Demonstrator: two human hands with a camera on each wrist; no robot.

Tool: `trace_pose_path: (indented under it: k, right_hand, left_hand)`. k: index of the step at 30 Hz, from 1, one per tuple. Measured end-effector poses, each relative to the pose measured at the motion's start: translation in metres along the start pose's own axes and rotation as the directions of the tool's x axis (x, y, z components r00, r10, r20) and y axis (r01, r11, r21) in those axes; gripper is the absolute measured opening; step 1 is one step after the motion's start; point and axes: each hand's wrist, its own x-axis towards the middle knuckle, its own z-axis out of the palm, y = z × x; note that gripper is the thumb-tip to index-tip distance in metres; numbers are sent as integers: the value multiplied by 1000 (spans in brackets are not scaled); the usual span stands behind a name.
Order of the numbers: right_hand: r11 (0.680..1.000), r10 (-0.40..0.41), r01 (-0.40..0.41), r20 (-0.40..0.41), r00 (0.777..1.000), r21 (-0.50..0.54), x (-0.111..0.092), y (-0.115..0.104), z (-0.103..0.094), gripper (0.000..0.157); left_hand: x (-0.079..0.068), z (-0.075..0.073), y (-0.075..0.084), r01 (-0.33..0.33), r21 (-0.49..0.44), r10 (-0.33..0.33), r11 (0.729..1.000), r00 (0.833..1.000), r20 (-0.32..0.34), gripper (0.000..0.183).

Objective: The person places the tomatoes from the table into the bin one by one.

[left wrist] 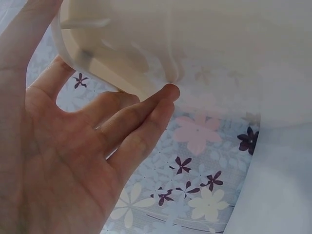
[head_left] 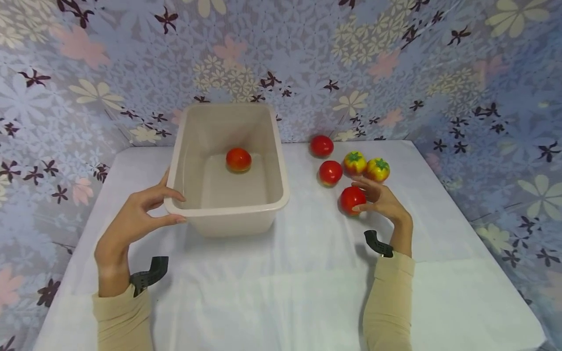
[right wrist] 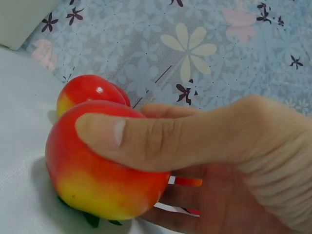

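A beige plastic bin (head_left: 232, 212) stands on the white cloth, with one red tomato (head_left: 238, 160) inside. My left hand (head_left: 136, 214) grips the bin's near left corner, one fingertip over the rim. In the left wrist view other fingers of the left hand (left wrist: 112, 131) touch the bin's outer wall (left wrist: 146, 53). On the right, my right hand (head_left: 384, 202) holds a red tomato (head_left: 352, 200) at the cloth. Seen by the right wrist camera, the thumb lies across this tomato (right wrist: 83, 161), whose yellow, green-leaved end points down; the other fingers are partly hidden behind it.
Beyond the right hand are two more red tomatoes, a nearer one (head_left: 330, 173) and a farther one (head_left: 322, 146). Two yellow-red tomatoes with green tops, one on the left (head_left: 354, 163) and one on the right (head_left: 378, 169), sit beside them. Floral wall covering (head_left: 307, 63) borders the table.
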Motion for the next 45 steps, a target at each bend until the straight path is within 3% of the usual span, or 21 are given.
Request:
trace_pose_path:
  k: [5,16,31,45]
  right_hand:
    - [999,26,-25,16,1000,-44,-2,-2,-1,74]
    - [996,90,-90,22,996,6,-16,4,9,71]
    - [1000,-31,31,-16,999,0,-14,-2,10,68]
    - [956,-187,202,-88,978,213,9,-29,17,63]
  left_hand:
    - [2,-1,2,-16,-4,16,1000,1000,-3,33]
    - [-8,8,-6,12,-29,-11,1000,1000,27,34]
    - [-3,7,-2,34,-1,-33,999,999,34,34]
    - [-3,2,-1,27,3,-27,1000,1000,1,34]
